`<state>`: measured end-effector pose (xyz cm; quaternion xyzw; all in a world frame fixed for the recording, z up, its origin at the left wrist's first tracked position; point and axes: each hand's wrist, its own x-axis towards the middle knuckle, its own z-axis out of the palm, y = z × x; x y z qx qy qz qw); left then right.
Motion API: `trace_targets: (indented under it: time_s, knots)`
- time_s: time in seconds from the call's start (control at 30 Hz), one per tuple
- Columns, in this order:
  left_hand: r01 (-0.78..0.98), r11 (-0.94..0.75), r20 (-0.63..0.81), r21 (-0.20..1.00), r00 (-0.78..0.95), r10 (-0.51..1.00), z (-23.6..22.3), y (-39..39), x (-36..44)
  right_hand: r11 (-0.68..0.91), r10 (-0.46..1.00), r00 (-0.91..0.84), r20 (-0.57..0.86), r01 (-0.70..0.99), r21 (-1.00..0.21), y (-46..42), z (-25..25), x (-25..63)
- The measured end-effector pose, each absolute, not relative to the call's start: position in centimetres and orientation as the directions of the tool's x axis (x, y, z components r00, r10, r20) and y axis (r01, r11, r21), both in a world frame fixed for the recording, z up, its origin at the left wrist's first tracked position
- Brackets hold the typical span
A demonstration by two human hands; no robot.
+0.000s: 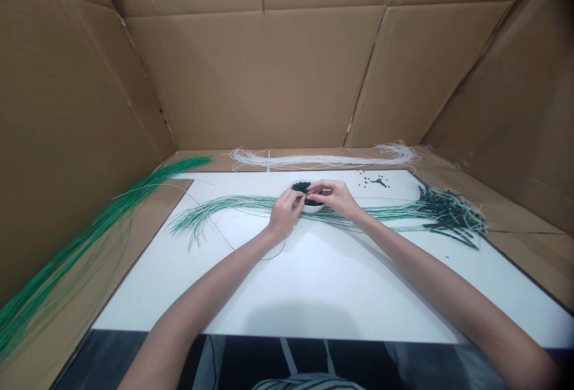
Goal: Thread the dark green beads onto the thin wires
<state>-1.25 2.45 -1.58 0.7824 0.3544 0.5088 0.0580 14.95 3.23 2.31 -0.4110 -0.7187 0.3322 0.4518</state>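
The left hand (284, 213) and right hand (332, 197) are nearly closed in a pinch, fingertips meeting at the rim of a white bowl (313, 209) of dark pieces (301, 186), any held item too small to tell, with green wires (233, 203) lying behind the bowl across a white board (314, 282).

On my board (323, 282), the small bowl (310, 207) sits straight ahead at twelve o'clock, a spread of wires (224, 204) running past it; behind lies a wire coil (323, 160), and at nine o'clock, off the board, a wire bundle (85, 234).
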Motion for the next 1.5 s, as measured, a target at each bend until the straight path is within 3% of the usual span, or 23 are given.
trace_targets:
  time_s: [0.3,0.77,1.23,1.5]
  knots:
    - [0.489,-0.723,0.738,0.489,0.210,0.641,-1.31,2.33,-1.30,0.471,0.877,-0.282,0.388,0.348,-0.811,3.30,2.23,15.09]
    - [0.485,-0.704,0.721,0.519,0.193,0.665,-1.50,2.54,-1.34,0.550,0.830,-0.277,0.484,0.554,-0.625,2.60,2.91,14.57]
    - [0.467,-0.726,0.733,0.504,0.212,0.646,-1.55,2.57,-1.35,0.590,0.797,-0.347,0.494,0.622,-0.515,2.66,2.60,14.53]
    - [0.464,-0.683,0.715,0.563,0.141,0.685,-1.54,2.62,-1.14,0.602,0.789,-0.363,0.496,0.619,-0.505,2.45,2.60,14.32]
